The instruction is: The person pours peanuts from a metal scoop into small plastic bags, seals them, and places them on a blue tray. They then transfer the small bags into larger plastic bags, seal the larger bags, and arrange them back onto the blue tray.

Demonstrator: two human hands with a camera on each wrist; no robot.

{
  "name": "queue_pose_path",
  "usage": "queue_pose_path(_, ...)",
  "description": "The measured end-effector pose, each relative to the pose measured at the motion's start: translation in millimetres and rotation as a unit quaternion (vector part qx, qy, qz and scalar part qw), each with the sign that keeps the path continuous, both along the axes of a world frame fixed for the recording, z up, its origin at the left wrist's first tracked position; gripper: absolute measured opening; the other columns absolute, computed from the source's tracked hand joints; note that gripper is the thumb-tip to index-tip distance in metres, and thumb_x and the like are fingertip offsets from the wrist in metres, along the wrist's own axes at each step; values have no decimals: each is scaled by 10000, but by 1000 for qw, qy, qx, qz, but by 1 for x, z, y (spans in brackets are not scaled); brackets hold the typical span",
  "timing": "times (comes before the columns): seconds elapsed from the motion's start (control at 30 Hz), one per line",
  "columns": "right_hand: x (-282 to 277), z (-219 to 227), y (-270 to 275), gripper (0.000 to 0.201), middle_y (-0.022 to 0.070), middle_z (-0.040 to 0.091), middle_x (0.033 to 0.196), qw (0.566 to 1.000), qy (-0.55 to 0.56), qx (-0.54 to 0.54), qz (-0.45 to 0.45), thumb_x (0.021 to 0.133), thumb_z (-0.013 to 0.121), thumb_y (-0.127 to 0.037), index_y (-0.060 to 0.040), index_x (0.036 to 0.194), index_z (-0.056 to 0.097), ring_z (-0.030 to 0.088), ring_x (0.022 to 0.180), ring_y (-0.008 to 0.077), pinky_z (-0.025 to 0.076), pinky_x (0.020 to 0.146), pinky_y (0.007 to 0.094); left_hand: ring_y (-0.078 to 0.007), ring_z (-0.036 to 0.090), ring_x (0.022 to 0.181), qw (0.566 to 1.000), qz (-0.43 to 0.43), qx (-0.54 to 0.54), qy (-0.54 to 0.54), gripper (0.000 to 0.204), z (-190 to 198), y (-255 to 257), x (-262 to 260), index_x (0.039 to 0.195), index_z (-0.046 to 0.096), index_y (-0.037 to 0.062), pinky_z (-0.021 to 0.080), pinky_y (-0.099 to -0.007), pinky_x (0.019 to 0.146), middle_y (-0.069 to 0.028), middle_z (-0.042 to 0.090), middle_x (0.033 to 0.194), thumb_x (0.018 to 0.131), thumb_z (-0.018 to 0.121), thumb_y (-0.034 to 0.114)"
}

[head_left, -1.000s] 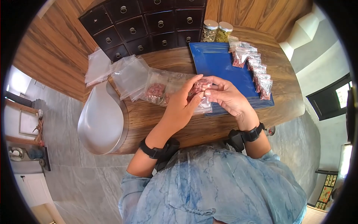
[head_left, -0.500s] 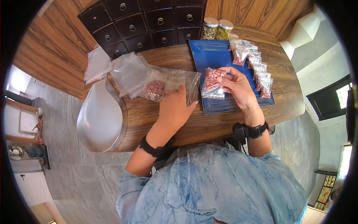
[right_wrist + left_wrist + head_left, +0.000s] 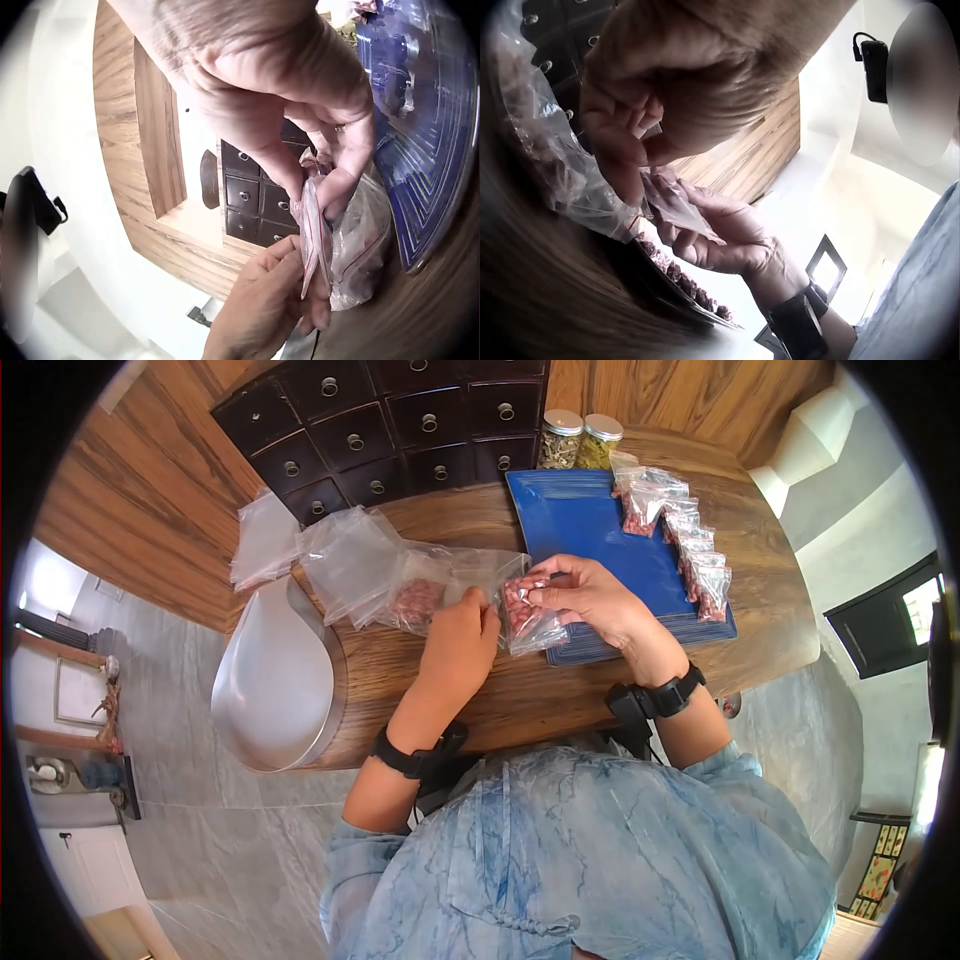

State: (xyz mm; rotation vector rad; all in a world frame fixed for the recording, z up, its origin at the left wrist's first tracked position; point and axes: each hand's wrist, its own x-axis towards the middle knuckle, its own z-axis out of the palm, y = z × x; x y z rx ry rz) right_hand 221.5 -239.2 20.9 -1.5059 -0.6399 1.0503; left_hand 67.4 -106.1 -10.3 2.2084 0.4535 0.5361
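Observation:
In the head view my right hand [image 3: 590, 598] pinches a small clear zip bag [image 3: 522, 610] of reddish peanuts between thumb and fingers. The bag hangs tilted over the near left corner of the blue tray [image 3: 575, 540]. A larger clear zip bag [image 3: 418, 598], with more peanuts inside, lies on the wooden table. My left hand [image 3: 462, 640] has its fingers curled at that larger bag's near edge, thumb against forefinger. The left wrist view shows its fingertips on the clear plastic [image 3: 592, 202]. Close beside them, the right hand [image 3: 724, 232] holds the small bag.
Several filled bags [image 3: 685, 545] line the tray's right side. Empty bags [image 3: 350, 560] overlap the larger bag's left end. A metal scoop pan [image 3: 272, 680] sits at the table's left edge. Two jars [image 3: 580, 442] and a dark drawer cabinet [image 3: 400, 430] stand behind.
The right hand took the small bag rightward over the tray, then back left beside the larger bag. The left hand left the small bag, and its fingers have since drawn together at the larger bag.

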Motion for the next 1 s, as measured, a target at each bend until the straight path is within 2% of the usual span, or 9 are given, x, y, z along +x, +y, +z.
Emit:
queue_pose_path(0.03,0,1,4,287,31,670,905,1000,-10,-7,7,825,705,-177,-52,1066,614,583,748,90,445,622,229,-199,584,450,1000,1,0,-2,128,0,0,-1,825,500,-28,427,-317,409,-135,572,590,906,522,68)
queue_pose_path(0.1,0,1,11,280,39,671,905,999,-33,-22,20,826,702,-174,-44,1060,619,585,747,93,446,618,234,-262,598,486,1000,7,5,0,124,3,-3,-1,827,500,-24,439,-364,445,-159,573,593,898,532,73)
queue_pose_path(0.2,0,-2,18,271,51,673,910,996,-65,-44,38,828,700,-168,-31,1050,626,595,751,99,449,610,238,-369,594,578,989,33,139,-33,110,4,-7,0,836,491,-11,440,-442,525,-214,571,620,883,541,75)
queue_pose_path(0.3,-1,-6,19,265,53,676,896,993,-85,-56,53,830,697,-160,-21,1046,630,604,752,98,443,598,228,-431,572,666,996,47,73,-6,106,13,-9,0,841,484,-1,424,-489,589,-250,569,657,866,552,77)
queue_pose_path(0.47,-6,1,19,229,33,676,845,995,-66,-54,45,833,693,-145,-20,1019,646,600,727,80,417,570,206,-421,587,660,994,31,107,-11,123,11,-15,0,891,474,1,443,-497,590,-240,582,664,861,558,85)
queue_pose_path(0.6,-1,-11,25,209,26,671,828,996,-78,-36,28,836,689,-137,-20,1005,652,611,719,72,397,555,202,-421,600,665,992,29,126,-2,151,14,-18,-1,918,468,0,465,-508,588,-231,595,670,859,559,105)
queue_pose_path(0.7,-4,-9,26,211,23,670,832,996,-75,-39,27,839,684,-133,-21,1015,649,620,727,71,386,549,192,-414,611,660,993,24,107,36,161,19,-18,-1,917,477,-5,483,-505,580,-226,604,678,860,559,121)
queue_pose_path(1.0,-1,-7,17,214,25,678,869,998,-48,-42,8,842,677,-131,-32,1030,646,623,739,65,405,562,164,-411,619,666,996,10,91,-6,165,11,-15,-3,931,508,-32,501,-486,580,-237,608,684,855,555,107)
